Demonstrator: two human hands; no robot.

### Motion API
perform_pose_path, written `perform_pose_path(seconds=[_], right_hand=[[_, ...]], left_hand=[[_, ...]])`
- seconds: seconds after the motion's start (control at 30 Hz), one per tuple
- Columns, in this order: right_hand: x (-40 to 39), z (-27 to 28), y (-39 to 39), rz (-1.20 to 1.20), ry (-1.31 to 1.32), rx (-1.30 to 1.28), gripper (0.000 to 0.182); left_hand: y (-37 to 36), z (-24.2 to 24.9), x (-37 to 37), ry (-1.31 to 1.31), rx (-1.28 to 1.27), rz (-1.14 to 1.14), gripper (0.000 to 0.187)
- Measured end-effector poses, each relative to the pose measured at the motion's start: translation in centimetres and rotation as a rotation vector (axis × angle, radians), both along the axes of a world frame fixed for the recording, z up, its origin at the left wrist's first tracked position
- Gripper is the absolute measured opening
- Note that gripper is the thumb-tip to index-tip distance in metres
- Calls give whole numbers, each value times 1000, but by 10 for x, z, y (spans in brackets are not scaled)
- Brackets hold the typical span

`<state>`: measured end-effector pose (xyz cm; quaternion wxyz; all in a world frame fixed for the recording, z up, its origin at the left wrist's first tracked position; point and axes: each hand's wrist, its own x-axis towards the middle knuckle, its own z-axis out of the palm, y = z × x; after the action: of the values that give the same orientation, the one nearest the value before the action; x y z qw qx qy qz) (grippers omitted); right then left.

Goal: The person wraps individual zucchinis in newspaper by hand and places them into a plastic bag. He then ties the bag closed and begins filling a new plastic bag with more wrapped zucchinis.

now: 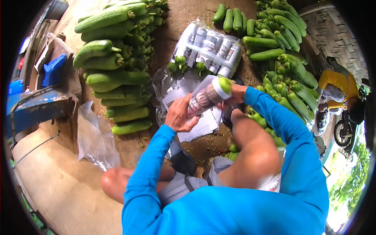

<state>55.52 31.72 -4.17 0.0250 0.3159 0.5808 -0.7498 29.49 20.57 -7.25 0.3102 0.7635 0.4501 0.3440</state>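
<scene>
Between my two hands is a long green gourd wrapped in printed paper, tilted with its bare green end at the upper right. My left hand is wrapped round its lower left end. At the other end, my right hand grips the wrapped gourd near the green tip; some of its fingers are hidden behind it. Just beyond lies a clear plastic bag packed with several paper-wrapped gourds, some green ends showing. Loose sheets of printed paper lie on the ground below my hands.
Unwrapped green gourds are piled at the left and right. An empty clear plastic bag lies left of my knee. A person in a yellow top sits at the far right, near a motorcycle wheel.
</scene>
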Motion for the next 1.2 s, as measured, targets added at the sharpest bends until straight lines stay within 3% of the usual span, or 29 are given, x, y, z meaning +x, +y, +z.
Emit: perform_pose_path(seconds=[0.03, 0.1, 0.13, 0.23, 0.27, 0.4, 0.57, 0.77, 0.97, 1.13, 1.2], right_hand=[[3, -6, 14, -407, -158, -227, 43], [11, -50, 52, -232, -541, 970, 42], [17, -67, 62, -347, -532, 1254, 41], [14, -99, 79, -443, -527, 1366, 38], [9, -104, 77, -391, -683, 1374, 34], [14, -110, 91, -299, -628, 1278, 29], [28, -77, 137, -264, -599, 663, 42], [26, -71, 125, -459, -498, 616, 41], [12, -55, 100, -603, -608, 820, 37], [-1, -43, 85, -702, -580, 954, 37], [7, -48, 84, -688, -584, 892, 37]], left_hand=[[-8, -7, 1, -48, -54, 66, 78], [-20, -15, 5, -98, -255, 208, 73], [-22, -15, 6, -94, -327, 246, 71], [-20, -18, 8, -95, -459, 273, 71], [-16, -16, 10, -86, -467, 268, 71], [1, -27, 26, -93, -558, 263, 68], [37, -32, 48, -68, -538, 263, 64], [81, -15, 79, -82, -645, 286, 60], [118, -30, 105, -82, -504, 317, 58], [174, -56, 135, 73, -367, 302, 38], [188, -56, 134, 265, -308, 12, 32]])
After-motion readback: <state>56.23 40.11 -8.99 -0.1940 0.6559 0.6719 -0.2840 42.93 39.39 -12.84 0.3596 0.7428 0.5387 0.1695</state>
